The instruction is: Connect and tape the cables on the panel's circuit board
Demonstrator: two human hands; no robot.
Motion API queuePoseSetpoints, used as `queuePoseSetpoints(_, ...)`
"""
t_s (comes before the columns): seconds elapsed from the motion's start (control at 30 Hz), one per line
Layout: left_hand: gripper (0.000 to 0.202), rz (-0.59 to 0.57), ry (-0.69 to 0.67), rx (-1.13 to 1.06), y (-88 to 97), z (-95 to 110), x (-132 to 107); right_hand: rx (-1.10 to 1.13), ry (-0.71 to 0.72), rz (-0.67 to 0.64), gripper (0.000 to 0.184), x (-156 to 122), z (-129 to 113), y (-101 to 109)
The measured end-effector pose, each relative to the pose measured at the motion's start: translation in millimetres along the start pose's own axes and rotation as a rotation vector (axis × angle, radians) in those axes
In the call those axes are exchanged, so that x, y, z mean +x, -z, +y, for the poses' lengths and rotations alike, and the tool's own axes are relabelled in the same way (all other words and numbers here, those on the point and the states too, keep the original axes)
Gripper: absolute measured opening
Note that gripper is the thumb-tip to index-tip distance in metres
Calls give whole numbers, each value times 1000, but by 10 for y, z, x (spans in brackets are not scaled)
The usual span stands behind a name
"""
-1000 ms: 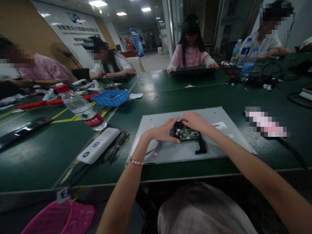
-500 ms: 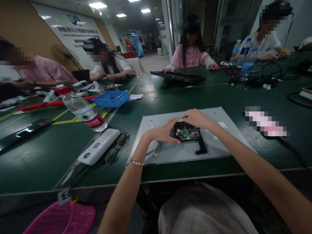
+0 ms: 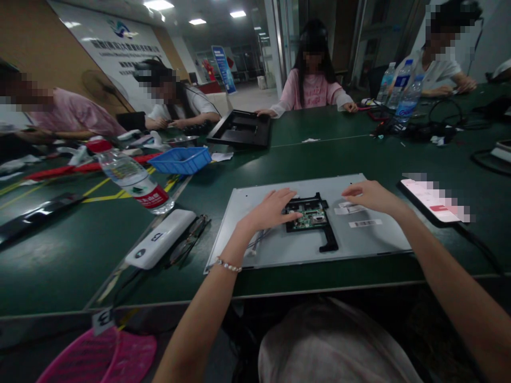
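Note:
A flat grey display panel [image 3: 275, 255] lies on the table in front of me. On its middle sits a black bracket [image 3: 329, 238] around a green circuit board [image 3: 307, 218]. My left hand [image 3: 269, 210] rests at the left side of the bracket, fingers stretched out and thumb reaching over the board's edge. To the right of the bracket, my right hand [image 3: 373, 197] hovers above the panel, fingers loosely bent and nothing visible in them. White labels [image 3: 365, 223] lie below that hand. Thin cables [image 3: 257, 242] run out left of the board.
At left are a tilted-looking water bottle [image 3: 138, 181], a white power bank [image 3: 162, 239], glasses [image 3: 189, 242] and a blue basket [image 3: 181, 160]. A phone [image 3: 433, 199] lies right. Across the table, a person's hand touches a black frame [image 3: 243, 128]. A pink basket [image 3: 99, 356] is below.
My right hand has left the bracket's top edge and moved right over the panel. My left hand has shifted slightly right. The person opposite has moved and tilted the black frame to my left.

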State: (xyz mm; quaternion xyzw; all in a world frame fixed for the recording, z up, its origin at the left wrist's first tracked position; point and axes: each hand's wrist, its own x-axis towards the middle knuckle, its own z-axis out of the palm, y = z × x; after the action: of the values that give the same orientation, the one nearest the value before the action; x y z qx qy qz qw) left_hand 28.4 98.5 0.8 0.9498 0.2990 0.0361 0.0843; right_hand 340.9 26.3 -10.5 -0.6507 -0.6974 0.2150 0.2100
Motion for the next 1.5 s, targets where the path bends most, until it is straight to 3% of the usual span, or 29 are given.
queuePoseSetpoints(0.67, 66, -1, -46, 29, -42, 11, 43, 33, 16, -157, 19, -1, -27, -96)
queuePoseSetpoints(1.5, 62, -10, -52, -6, -52, -2, 53, 24, 41, -168, 15, -25, -83, -77)
